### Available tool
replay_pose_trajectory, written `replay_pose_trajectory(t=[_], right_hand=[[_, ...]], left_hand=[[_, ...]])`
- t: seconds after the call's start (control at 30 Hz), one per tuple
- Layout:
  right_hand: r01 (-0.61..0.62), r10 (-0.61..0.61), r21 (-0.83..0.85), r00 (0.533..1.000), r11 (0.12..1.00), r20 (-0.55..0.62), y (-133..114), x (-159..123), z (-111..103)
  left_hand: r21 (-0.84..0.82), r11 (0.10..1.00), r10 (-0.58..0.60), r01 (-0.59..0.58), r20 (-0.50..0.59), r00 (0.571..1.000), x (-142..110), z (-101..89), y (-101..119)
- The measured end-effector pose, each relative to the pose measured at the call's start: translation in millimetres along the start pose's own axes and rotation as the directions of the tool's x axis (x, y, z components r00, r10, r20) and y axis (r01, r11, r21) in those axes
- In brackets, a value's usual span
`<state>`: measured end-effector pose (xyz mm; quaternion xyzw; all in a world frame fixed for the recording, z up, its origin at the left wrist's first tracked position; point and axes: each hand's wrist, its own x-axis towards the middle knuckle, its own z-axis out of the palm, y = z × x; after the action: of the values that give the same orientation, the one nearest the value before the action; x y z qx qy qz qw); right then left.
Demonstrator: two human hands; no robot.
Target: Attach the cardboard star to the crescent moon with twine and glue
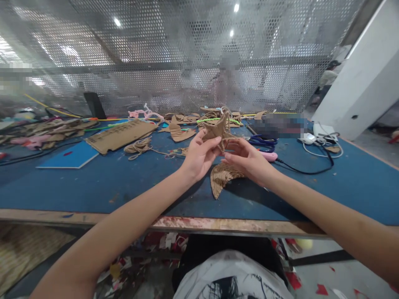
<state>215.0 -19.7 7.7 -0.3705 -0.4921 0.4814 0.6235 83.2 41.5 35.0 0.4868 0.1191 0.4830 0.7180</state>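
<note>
Brown cardboard, cut to points and edged with cord: the pointed cardboard piece (215, 130) is held up above the blue tabletop (131, 187), in front of the wearer. Left hand (198, 161): fingers narrowed, thumb pressed on the piece's lower part. Right hand (251, 162): thumb and fingers closed in at the piece's right and lower edge, where cord runs; exactly which strand they pinch cannot be made out. Beneath, just beside the right hand, a crescent of coiled cord (221, 177) lies on the tabletop.

Risks, as judged:
- Cord could lift or slip off the narrow points if the right fingers ease before it is firmly seated; bond not visible.
- Thin points could crease if both thumbs press unevenly.
- Right wrist sits low over the crescent; a dip could drag it or disturb its rows.
- Pink-handled tool (269, 156), on a black cable (299, 170), lies near the right forearm. Whether it is hot, unknown; an outward elbow swing could snag the cable.

Loose twine bundle (138, 147) sits to the left, a strand trailing toward the hands.
</note>
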Motion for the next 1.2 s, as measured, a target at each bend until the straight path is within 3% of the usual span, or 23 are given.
replay_pose_trajectory(t=[0.13, 0.27, 0.47, 0.57, 0.67, 0.9, 1.0, 1.1, 1.13, 1.2], right_hand=[[0.017, -0.016, 0.05, 1.0, 0.999, -0.027, 5, 2, 0], [0.016, -0.02, -0.034, 0.994, 0.999, -0.103, 2, 2, -5], [0.012, -0.008, 0.054, 0.998, 0.998, -0.066, -6, -1, -4], [-0.067, 0.075, 0.152, 0.996, 0.986, -0.046, -10, -1, -2], [-0.153, 0.161, 0.235, 0.987, 0.96, -0.013, -15, -1, -1], [-0.065, 0.108, 0.209, 0.973, 0.976, -0.203, -23, 1, -7], [-0.023, 0.054, 0.112, 0.958, 0.993, -0.283, -24, 2, -14], [0.095, -0.176, -0.242, 0.925, 0.966, -0.337, -23, -2, -17], [0.153, -0.294, -0.406, 0.903, 0.901, -0.312, -23, -3, -17], [0.274, -0.515, -0.683, 0.839, 0.677, -0.174, -23, -6, -17]], left_hand=[[0.067, 0.997, 0.03, -0.031, 0.008, 1.0, -3, 1.0, -1], [0.116, 0.993, 0.043, -0.038, -0.036, 0.998, -3, -0.6, 0], [0.086, 0.986, -0.143, 0.145, -0.033, 0.989, 0, -4.8, 2], [0.121, 0.967, -0.219, 0.224, -0.054, 0.974, 0, -5.7, 3], [0.172, 0.952, -0.257, 0.253, -0.003, 0.966, -1, -5.9, 3], [0.292, 0.932, -0.229, 0.214, 0.016, 0.973, 0, -9.2, 0], [0.335, 0.919, -0.219, 0.207, -0.002, 0.976, 0, -9.7, -1], [0.367, 0.909, -0.212, 0.199, -0.005, 0.977, -2, -7.8, -2], [0.37, 0.908, -0.21, 0.197, -0.004, 0.978, -3, -7.0, -3], [0.366, 0.91, -0.209, 0.197, -0.007, 0.978, -4, -5.6, -4]])
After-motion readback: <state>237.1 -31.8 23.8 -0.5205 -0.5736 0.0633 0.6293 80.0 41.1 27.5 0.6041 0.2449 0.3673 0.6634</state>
